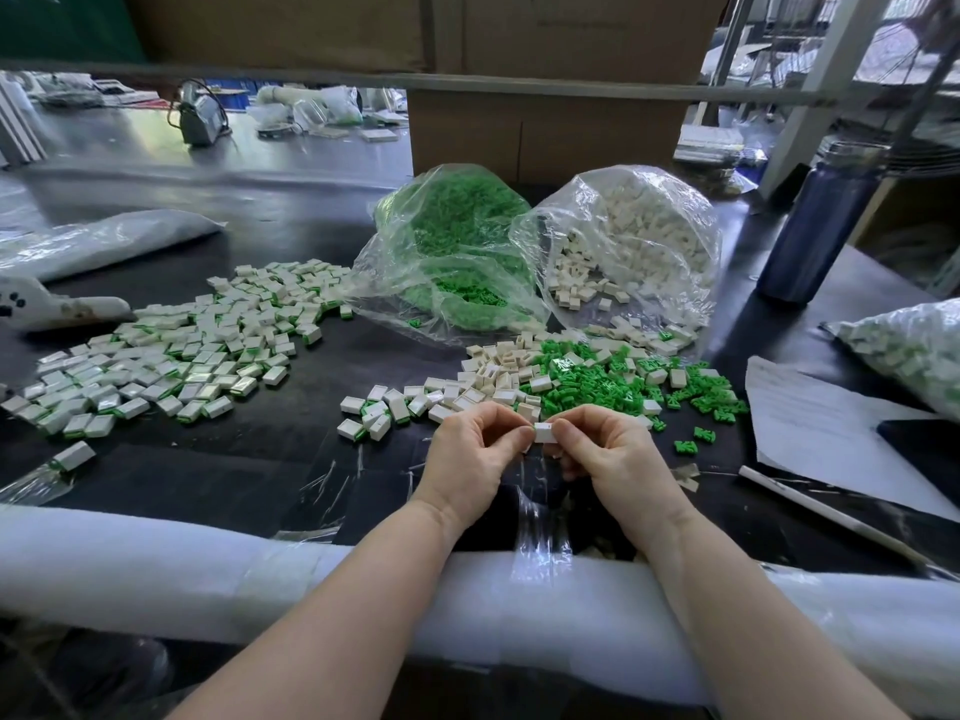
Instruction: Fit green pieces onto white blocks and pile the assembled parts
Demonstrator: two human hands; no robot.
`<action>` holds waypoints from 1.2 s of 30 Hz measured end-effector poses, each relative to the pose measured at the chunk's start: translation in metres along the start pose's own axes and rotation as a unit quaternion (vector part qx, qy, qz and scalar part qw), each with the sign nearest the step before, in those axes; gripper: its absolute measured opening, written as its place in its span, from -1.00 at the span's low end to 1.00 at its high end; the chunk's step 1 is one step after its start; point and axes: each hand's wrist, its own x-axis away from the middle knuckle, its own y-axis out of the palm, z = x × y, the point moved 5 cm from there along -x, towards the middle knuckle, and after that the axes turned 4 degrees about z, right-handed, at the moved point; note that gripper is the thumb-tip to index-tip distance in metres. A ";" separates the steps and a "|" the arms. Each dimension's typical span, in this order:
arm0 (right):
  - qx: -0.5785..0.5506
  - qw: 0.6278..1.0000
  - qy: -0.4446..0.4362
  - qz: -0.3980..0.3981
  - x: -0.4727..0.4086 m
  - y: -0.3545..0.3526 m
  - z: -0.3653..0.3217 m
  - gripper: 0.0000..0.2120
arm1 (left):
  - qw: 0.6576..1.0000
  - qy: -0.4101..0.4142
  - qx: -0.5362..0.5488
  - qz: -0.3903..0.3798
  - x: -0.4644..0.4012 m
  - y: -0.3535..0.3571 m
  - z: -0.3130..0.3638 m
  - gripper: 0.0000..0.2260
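Both my left hand (470, 449) and right hand (605, 449) pinch one small white plastic block (544, 431) at centre; whether its green piece is fitted I cannot tell. A broad pile of assembled white-and-green parts (171, 350) lies at ten o'clock. Loose green plastic pieces (613, 384), loose white blocks (493, 379) and two clear supply bags at one o'clock remain on the black worktable (337, 356), with cardboard cartons (545, 132) behind.

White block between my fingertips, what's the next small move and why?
Probably set it on the assembled pile to your left: both hands, left hand and right hand, pinch the white block, and no loose green piece shows in them.
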 end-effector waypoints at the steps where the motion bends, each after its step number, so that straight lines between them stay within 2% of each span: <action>1: 0.003 1.000 0.000 0.000 0.000 0.000 0.000 -0.89 | 1.000 0.000 -0.014 -0.005 0.000 0.001 0.000 -0.83; 6: 0.014 1.000 0.006 0.000 -0.001 0.000 0.002 -0.86 | 0.998 -0.002 -0.051 -0.026 0.001 0.005 -0.001 -0.89; 10: 0.000 1.000 0.015 0.001 -0.002 0.000 0.003 -0.83 | 0.999 0.009 -0.031 -0.028 0.002 0.004 0.001 -0.92; 17: -0.042 0.998 0.038 -0.023 0.000 0.000 0.003 -0.73 | 0.999 0.025 0.021 -0.021 0.005 0.004 0.006 -0.77; 36: -0.029 0.999 0.030 -0.035 -0.002 0.002 0.004 -0.71 | 0.995 0.089 -0.047 -0.003 0.007 0.006 0.010 -0.74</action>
